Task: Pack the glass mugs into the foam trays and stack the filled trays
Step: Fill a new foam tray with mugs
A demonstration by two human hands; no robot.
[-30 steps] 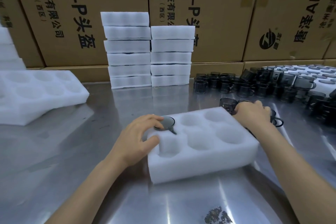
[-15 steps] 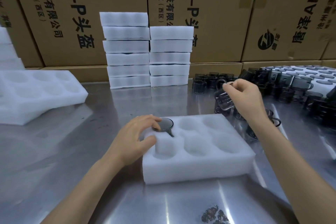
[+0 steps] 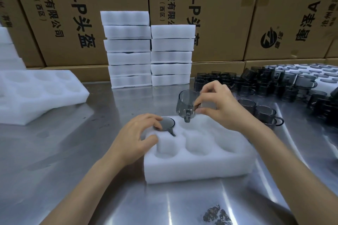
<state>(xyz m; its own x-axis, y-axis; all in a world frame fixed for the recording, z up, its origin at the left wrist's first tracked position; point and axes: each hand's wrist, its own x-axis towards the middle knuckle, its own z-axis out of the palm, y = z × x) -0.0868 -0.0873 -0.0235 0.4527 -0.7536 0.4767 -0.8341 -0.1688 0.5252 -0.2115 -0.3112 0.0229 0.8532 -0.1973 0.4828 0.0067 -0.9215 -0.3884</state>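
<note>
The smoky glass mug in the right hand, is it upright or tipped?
Tipped: the smoky glass mug, pinched by the right hand, leans with its handle pointing down over the white foam tray.

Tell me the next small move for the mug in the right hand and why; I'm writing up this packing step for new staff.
Probably lower the held mug into the empty back-row pocket just beneath it. The right hand pinches it just above the foam tray, next to the seated mug under the left hand, which steadies that corner.
</note>
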